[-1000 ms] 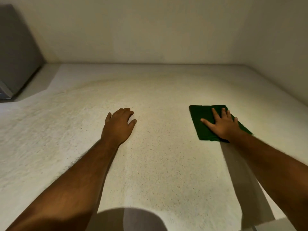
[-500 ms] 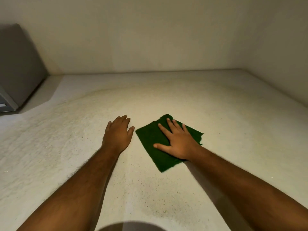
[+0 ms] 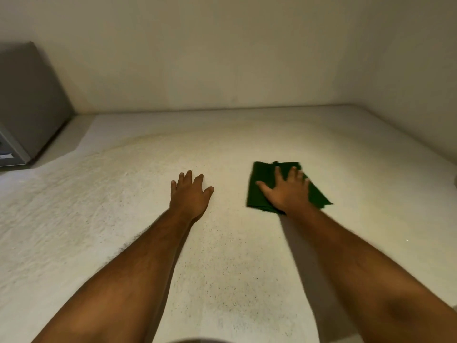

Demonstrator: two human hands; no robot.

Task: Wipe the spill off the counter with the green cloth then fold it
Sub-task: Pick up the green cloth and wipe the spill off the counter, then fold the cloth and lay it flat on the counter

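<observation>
The green cloth (image 3: pixel 261 191) lies flat on the speckled white counter (image 3: pixel 103 219), right of centre. My right hand (image 3: pixel 286 194) presses down on it, palm flat and fingers spread, covering its middle; the fingertips are blurred. Further left, my left hand (image 3: pixel 190 194) rests palm down on the bare counter, fingers slightly apart, holding nothing. A gap of bare counter separates it from the cloth. I cannot make out any spill on the surface.
A grey appliance (image 3: pixel 27 105) stands at the far left against the back wall. A side wall closes the counter on the right. A small pale object (image 3: pixel 455 181) shows at the right edge.
My right hand has slid the cloth back to the right, away from my left hand, after sweeping it left half a second ago. The left hand stayed in place.
</observation>
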